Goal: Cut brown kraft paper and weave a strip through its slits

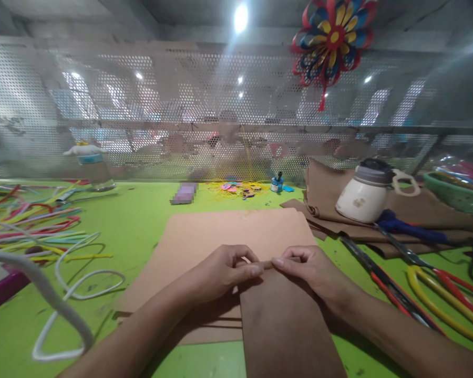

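A brown strip of sheet material (286, 325), either paper or leather-like, runs from the near edge up to my two hands. My left hand (224, 270) pinches the left part of its far end, which looks folded or rolled over. Close beside it, my right hand (305, 265) pinches the same end between thumb and fingers. Beneath both hands lies a stack of tan boards or card sheets (236, 228) on the green table. Between the fingertips only a short bit of the rolled edge shows.
To the right lie scissors with yellow and red handles (445, 294), a red-and-black cutter (390, 286), and folded brown sheets (319, 184) bearing a white jug (364, 191). Colourful strips (43, 226) and a white cord (82, 294) spread left. A small blue bottle (277, 184) stands behind.
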`<move>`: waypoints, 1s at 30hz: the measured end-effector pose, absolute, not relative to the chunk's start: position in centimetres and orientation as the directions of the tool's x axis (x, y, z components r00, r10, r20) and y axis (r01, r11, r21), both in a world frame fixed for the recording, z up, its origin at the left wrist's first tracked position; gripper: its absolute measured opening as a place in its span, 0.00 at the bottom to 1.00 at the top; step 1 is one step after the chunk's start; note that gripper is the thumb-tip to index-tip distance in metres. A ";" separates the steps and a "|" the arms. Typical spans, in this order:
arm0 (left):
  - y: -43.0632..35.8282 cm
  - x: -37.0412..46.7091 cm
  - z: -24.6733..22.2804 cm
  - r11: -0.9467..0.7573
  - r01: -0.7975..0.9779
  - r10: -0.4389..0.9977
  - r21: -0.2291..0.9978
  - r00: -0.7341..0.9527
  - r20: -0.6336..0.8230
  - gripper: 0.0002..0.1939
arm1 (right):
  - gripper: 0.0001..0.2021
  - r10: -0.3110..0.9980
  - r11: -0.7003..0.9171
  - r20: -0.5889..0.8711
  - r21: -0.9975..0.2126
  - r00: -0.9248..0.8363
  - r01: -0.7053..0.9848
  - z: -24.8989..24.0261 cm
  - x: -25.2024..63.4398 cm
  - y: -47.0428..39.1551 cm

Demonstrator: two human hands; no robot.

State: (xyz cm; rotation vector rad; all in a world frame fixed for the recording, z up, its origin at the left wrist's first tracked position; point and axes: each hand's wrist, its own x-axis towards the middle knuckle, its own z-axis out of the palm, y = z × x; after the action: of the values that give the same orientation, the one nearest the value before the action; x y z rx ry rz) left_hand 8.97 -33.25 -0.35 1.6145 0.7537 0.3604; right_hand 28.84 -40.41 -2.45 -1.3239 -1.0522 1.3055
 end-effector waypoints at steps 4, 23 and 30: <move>-32.7 8.9 -1.2 -0.002 0.205 0.650 0.979 0.744 -0.154 0.20 | 0.21 0.984 -0.164 -0.170 -0.980 0.049 -0.108 -2.4 28.9 -40.5; -32.9 9.4 -2.0 0.208 0.021 0.664 0.978 0.731 -0.157 0.21 | 0.22 0.980 -0.166 -0.184 -0.966 0.072 -0.197 -2.2 29.1 -40.4; -32.7 9.3 -1.6 0.012 0.153 0.674 0.988 0.729 -0.121 0.23 | 0.22 0.985 -0.072 -0.076 -0.997 0.155 -0.029 -1.9 29.5 -40.4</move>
State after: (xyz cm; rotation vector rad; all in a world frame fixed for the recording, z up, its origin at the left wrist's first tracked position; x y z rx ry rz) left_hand 9.28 -32.67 -1.58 1.5336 0.7000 0.4631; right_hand 29.46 -40.37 -1.94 -1.3161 -1.0394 1.1565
